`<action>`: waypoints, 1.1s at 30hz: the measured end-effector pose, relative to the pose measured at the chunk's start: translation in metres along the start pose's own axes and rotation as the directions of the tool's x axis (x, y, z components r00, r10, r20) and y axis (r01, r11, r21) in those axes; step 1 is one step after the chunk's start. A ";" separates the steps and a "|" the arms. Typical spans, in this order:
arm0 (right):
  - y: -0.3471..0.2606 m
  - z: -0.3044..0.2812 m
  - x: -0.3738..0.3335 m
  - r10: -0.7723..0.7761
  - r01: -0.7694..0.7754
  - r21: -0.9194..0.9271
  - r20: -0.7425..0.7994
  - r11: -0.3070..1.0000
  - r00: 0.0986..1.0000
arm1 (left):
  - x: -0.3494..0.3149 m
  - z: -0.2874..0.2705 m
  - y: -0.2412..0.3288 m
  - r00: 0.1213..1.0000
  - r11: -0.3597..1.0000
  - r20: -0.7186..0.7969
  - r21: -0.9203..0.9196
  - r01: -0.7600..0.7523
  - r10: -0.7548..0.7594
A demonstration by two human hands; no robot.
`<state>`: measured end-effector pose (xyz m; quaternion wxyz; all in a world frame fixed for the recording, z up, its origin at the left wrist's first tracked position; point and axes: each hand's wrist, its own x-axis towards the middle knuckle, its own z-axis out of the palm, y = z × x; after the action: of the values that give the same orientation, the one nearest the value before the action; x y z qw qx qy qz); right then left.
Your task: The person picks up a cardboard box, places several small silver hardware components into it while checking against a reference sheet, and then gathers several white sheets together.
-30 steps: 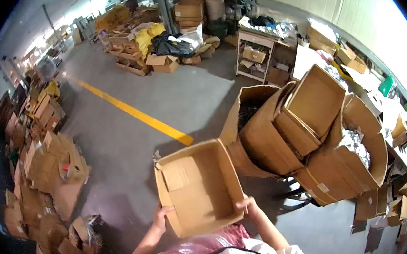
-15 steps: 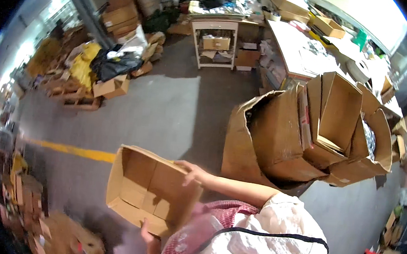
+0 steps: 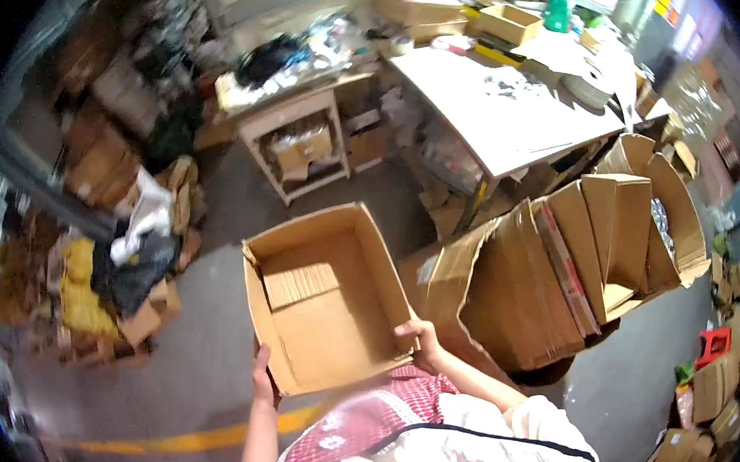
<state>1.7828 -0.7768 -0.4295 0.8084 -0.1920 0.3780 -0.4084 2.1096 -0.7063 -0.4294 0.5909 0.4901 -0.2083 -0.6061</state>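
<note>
Two hands (image 3: 264, 381) (image 3: 426, 347) grip a cardboard box (image 3: 326, 316), fingers (image 3: 414, 329) curled against it; grey floor (image 3: 187, 374) below, white table (image 3: 478, 121) beyond.

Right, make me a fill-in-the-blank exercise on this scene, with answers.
The left hand and right hand hold an open box made of ____.
The painted floor stripe is ____ in colour.
The broad tabletop is ____ in colour.
The large carton stands to the ____ of the held box.

Missing words: cardboard; yellow; white; right.
</note>
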 end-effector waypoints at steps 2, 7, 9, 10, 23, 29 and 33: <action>-0.018 0.000 0.042 -0.053 0.053 -0.001 -0.046 0.999 0.998 | 0.059 0.036 0.021 0.998 0.998 0.014 0.010 0.063 -0.063; -0.130 0.026 0.108 -0.347 0.348 0.003 -0.051 0.938 0.936 | 0.179 0.084 0.062 0.988 0.993 0.133 0.094 0.069 -0.082; -0.175 0.031 0.125 -0.409 0.408 -0.031 -0.100 0.913 0.907 | 0.229 0.107 0.073 0.980 0.988 0.169 0.137 0.078 -0.100; -0.191 0.023 0.141 -0.454 0.449 -0.064 -0.110 0.891 0.884 | 0.256 0.125 0.080 0.972 0.983 0.199 0.157 0.095 -0.126; -0.391 -0.116 0.353 -0.675 0.609 -0.310 -0.463 0.730 0.574 | 0.623 0.369 0.108 0.844 0.877 0.441 0.476 0.069 -0.306; -0.454 -0.178 0.367 -0.942 -0.393 -0.861 -0.334 0.324 -0.044 | 0.719 0.473 0.129 0.762 0.796 0.461 0.594 0.117 -0.456; -0.457 -0.223 0.365 -0.885 -0.673 -0.651 -0.466 0.351 -0.011 | 0.753 0.522 0.121 0.721 0.728 0.458 0.679 0.094 -0.520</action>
<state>1.5151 -1.3421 -0.4547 -0.0739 -0.2926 0.9322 -0.1996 1.8674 -1.5962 -0.3653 0.1794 0.4544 -0.4853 -0.7251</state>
